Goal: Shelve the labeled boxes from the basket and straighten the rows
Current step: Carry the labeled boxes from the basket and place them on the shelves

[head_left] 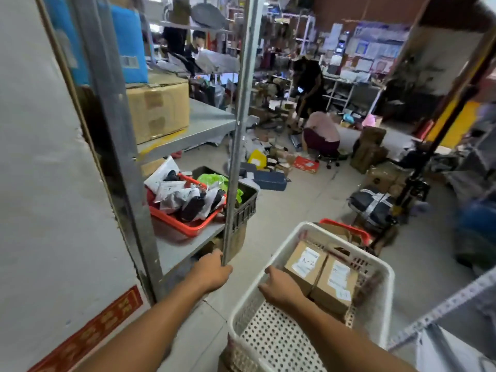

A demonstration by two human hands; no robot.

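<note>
I am looking down at my two hands near the bottom of the view. My left hand (pixel 212 272) is gripping the metal upright post (pixel 237 135) of the shelf rack on the left, with the fingers curled round its lower part. My right hand (pixel 281 287) is reaching into the white perforated basket (pixel 257 336) at the near right and is touching the near side of the left cardboard box (pixel 304 264); the fingers are lying fairly straight against it, and I cannot tell if they are closing round it. This box is carrying a white label that reads A-2. A second labeled box (pixel 335 284) is sitting just beside it on the right, touching it, both at the far end of the basket. On the lower shelf (pixel 177 251) of the rack a red tray (pixel 188 226) is holding wrapped packages, and on the upper shelf a big brown carton (pixel 158 108) is standing. Far across the floor, two people are working among scattered parcels.
</note>
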